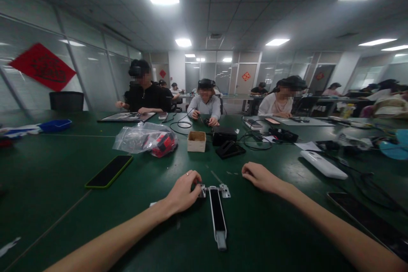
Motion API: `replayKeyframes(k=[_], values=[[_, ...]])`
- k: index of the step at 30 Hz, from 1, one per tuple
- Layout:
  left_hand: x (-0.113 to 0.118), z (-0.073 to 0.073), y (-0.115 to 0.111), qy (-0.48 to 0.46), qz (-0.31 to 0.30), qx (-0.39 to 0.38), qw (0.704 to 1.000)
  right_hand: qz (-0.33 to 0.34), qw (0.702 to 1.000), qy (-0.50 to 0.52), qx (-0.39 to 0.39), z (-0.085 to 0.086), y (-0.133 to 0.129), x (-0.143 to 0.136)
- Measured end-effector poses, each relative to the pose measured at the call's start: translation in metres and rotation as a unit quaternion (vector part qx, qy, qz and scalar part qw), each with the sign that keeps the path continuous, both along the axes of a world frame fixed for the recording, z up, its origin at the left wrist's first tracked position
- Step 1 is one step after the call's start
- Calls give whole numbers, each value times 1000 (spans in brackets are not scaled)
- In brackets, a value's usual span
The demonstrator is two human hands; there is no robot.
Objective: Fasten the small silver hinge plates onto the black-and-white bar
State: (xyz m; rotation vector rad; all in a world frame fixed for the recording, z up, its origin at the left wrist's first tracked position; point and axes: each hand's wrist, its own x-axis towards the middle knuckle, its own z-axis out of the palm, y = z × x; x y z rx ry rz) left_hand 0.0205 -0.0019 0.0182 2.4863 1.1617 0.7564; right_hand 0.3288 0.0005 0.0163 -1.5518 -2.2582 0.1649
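Observation:
A long narrow part (218, 214) with a black strip in a pale frame lies on the green table before me. At its far end, silver metal brackets stick out to both sides. My left hand (185, 191), with a ring on one finger, is closed around the left metal bracket (203, 191). The right metal bracket (225, 191) lies flat, apart from both hands. Beyond it to the right, my right hand (259, 175) rests on the table with its fingers curled together; whatever may be in them is hidden.
A green-edged phone (110, 171) lies left. Ahead are a plastic bag (143, 138) with red-and-black contents, a small cardboard box (196, 142), a black stand (230, 149) and cables. On the right lie a white device (322, 164) and a dark phone (366, 219). Several people sit across the table.

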Motion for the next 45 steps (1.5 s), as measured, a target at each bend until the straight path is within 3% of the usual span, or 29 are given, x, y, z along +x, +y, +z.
replayKeyframes(k=[3,7,13,16,18,22,26,31,35,45], values=[[2,11,-3,-29,-3,-22,999,25,997,73,-19,14,-17,-30],[8,25,-14,-39,-76,-9,996,89,975,193,-67,27,-43,-77],[12,23,-25,-57,-112,35,991,111,925,332,-147,22,-59,-108],[13,22,-24,-54,-117,57,990,117,916,343,-174,20,-59,-110],[11,23,-22,-40,-121,61,990,111,926,319,-168,19,-57,-107],[2,27,-11,34,-112,34,993,49,973,217,-61,13,-49,-90],[-10,24,3,85,-71,-22,994,25,987,156,-18,-2,-42,-69],[-13,15,7,58,-83,-42,994,57,991,120,4,-13,-42,-65],[-11,11,5,32,-83,-54,995,89,992,81,26,-12,-44,-69],[-10,3,3,13,-74,-42,996,95,992,78,25,-13,-43,-68]])
